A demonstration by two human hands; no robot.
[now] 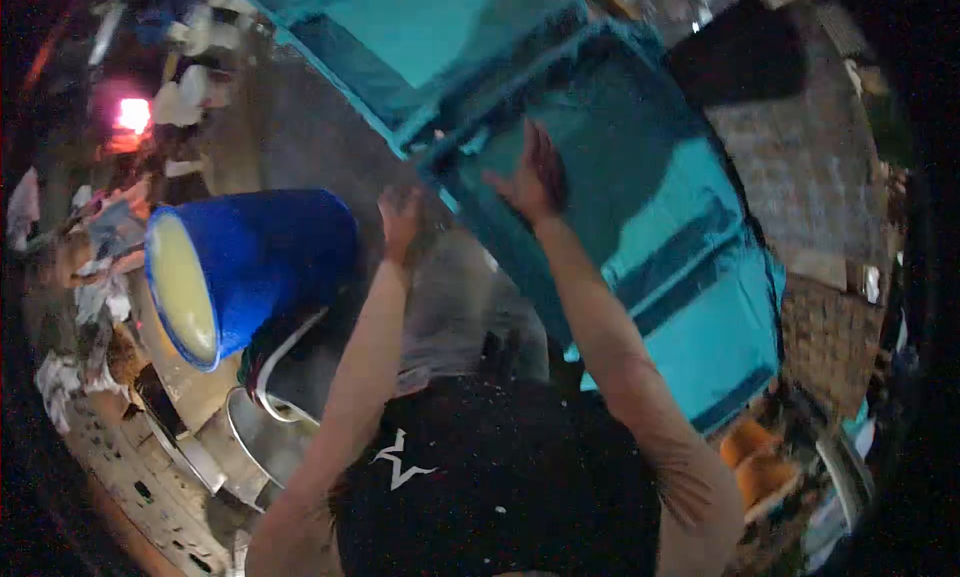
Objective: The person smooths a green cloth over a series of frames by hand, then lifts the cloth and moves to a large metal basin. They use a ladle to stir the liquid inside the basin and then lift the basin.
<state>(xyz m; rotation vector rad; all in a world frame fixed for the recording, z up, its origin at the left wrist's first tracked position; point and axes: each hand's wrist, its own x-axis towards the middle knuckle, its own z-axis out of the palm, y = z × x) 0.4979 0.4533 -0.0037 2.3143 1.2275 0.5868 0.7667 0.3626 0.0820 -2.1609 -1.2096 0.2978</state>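
A large turquoise structure (650,167) with raised edges and recessed panels runs diagonally from top centre to lower right. My right hand (535,177) reaches over its middle panel, thumb held apart from the fingers, with nothing in it. Left of the structure's near edge, my left hand (402,217) is stretched out above a grey surface, fingers apart and a little blurred. It is nearest to that edge and to a blue drum (275,267) lying on its side, whose pale yellow end faces left.
Below the drum is a round metal container (245,432). Orange-brown pieces (757,464) lie at lower right, beside a brownish block-patterned surface (820,327). Assorted scraps (105,277) line the left side, under a bright pinkish light (133,115).
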